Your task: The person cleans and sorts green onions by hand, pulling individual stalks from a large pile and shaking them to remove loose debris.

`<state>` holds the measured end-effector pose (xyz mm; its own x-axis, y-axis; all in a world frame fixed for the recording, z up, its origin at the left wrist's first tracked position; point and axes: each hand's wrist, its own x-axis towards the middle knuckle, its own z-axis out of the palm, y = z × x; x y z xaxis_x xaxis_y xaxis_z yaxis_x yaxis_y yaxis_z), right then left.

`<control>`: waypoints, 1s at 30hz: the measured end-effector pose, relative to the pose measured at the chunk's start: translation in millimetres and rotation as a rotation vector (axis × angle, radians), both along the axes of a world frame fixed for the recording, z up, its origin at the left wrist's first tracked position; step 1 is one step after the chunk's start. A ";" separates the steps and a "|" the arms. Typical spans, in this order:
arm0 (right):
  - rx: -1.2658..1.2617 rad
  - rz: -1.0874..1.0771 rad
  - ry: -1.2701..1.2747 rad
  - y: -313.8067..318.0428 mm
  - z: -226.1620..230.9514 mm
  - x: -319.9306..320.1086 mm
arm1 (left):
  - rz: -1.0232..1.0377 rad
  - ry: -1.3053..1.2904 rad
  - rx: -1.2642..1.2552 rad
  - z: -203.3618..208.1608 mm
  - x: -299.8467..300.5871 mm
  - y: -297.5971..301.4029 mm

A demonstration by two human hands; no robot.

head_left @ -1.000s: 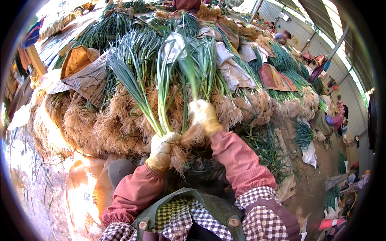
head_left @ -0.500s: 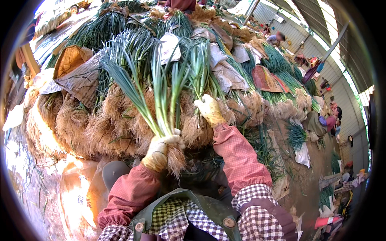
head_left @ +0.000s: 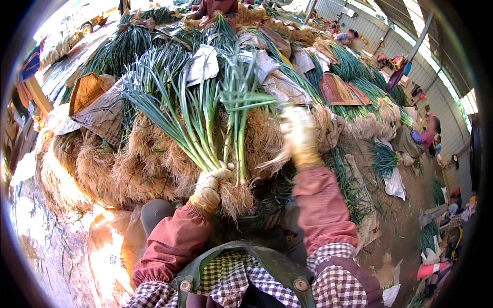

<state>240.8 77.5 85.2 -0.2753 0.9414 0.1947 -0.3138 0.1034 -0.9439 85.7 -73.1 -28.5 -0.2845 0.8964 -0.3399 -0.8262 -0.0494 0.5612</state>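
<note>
My left hand (head_left: 208,190), in a pale yellowed glove, is closed round the lower ends of a bunch of green onions (head_left: 197,133). Their leaves fan up and to the left, while a tuft of tan roots (head_left: 236,199) hangs beside the glove. One or two thick stalks (head_left: 241,149) stand at the bunch's right side. My gloved right hand (head_left: 300,133) is smeared by motion, to the right of the bunch. Blurred green leaves (head_left: 251,100) and pale roots (head_left: 276,161) stick out leftward from it, so it seems closed on a green onion; its fingers are not distinct.
A long heap of green onions (head_left: 115,49), roots (head_left: 102,159) facing me, spans the front. Sacking (head_left: 100,102) and white sheets (head_left: 203,64) lie over parts of it. An orange-white sack (head_left: 115,246) is at lower left. Other people (head_left: 426,136) sit along the right; another (head_left: 218,7) is behind the heap.
My right hand has moved right, away from the heap's stalks, and is now blurred with leaves and roots at it. Thick stalks now stand at the right of the left hand's bunch.
</note>
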 end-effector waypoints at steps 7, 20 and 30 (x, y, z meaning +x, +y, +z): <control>0.110 -0.945 -0.796 131.3 -27.5 274.0 | 0.016 -0.289 0.341 49.4 -24.5 -20.0; -0.248 0.189 -0.349 -17.2 -74.1 -103.0 | -0.013 0.024 0.154 10.5 -35.3 -21.6; 0.659 0.198 -0.763 37.0 -40.7 -113.9 | 0.018 -0.047 0.157 24.9 -26.4 -23.6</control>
<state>127.0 114.5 44.5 -0.6810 0.6348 0.3649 0.2778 0.6851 -0.6734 59.3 -96.7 -3.6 -0.2877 0.9346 -0.2093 -0.8494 -0.1481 0.5066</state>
